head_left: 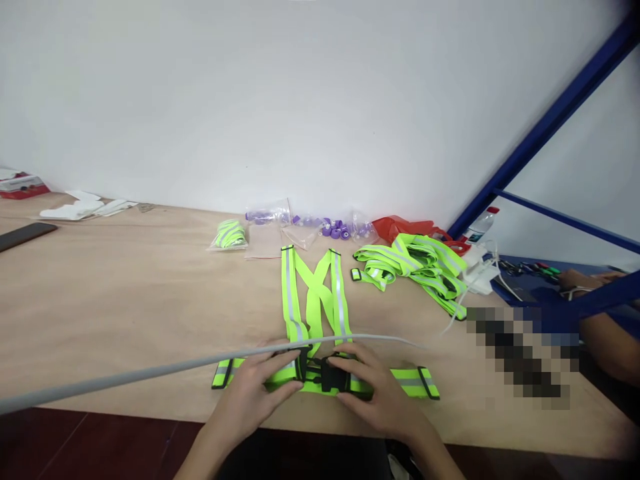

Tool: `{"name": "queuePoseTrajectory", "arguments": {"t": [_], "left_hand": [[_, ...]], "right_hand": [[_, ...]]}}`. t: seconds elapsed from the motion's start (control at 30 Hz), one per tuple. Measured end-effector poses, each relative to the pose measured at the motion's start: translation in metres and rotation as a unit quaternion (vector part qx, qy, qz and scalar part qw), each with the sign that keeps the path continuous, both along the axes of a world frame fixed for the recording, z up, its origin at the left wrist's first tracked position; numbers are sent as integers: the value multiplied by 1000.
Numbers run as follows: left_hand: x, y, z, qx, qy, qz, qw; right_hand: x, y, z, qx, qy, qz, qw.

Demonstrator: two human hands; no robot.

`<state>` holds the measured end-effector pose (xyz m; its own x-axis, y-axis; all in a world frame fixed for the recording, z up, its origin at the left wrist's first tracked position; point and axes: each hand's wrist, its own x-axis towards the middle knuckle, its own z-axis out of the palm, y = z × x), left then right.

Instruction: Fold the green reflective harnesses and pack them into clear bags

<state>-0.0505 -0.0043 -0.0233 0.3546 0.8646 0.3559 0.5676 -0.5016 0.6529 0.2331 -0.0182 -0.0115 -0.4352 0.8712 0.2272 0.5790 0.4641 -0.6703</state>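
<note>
A neon-yellow reflective vest harness [341,303] lies on the table, its grey-striped straps crossing in an X and its waist belt running sideways near the front edge. My left hand [257,380] pinches the pronged half of a black side-release buckle [303,364] between thumb and fingers. Around the socket half [334,377], my right hand [376,387] is closed from the other side. The two halves face each other with a small gap, prongs showing between them. Black sliders [429,383] sit on the belt ends.
A grey cable [200,361] crosses in front of the harness. Behind lie a bagged strap [230,235], purple rolls [336,229] and a red bag [403,229]. More neon straps [425,261] are heaped at right. Another person's arm [607,343] shows beside the blue frame [555,110].
</note>
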Motion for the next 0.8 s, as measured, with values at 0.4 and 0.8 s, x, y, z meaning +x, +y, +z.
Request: {"name": "queuePoseTrajectory", "arguments": {"t": [0.4, 0.8], "left_hand": [[2, -2, 8, -25, -6, -10, 1000], [2, -3, 10, -29, -6, 1, 1000]], "right_hand": [[-3, -4, 2, -10, -20, -42, 999], [-3, -5, -2, -2, -5, -60, 998]]}}
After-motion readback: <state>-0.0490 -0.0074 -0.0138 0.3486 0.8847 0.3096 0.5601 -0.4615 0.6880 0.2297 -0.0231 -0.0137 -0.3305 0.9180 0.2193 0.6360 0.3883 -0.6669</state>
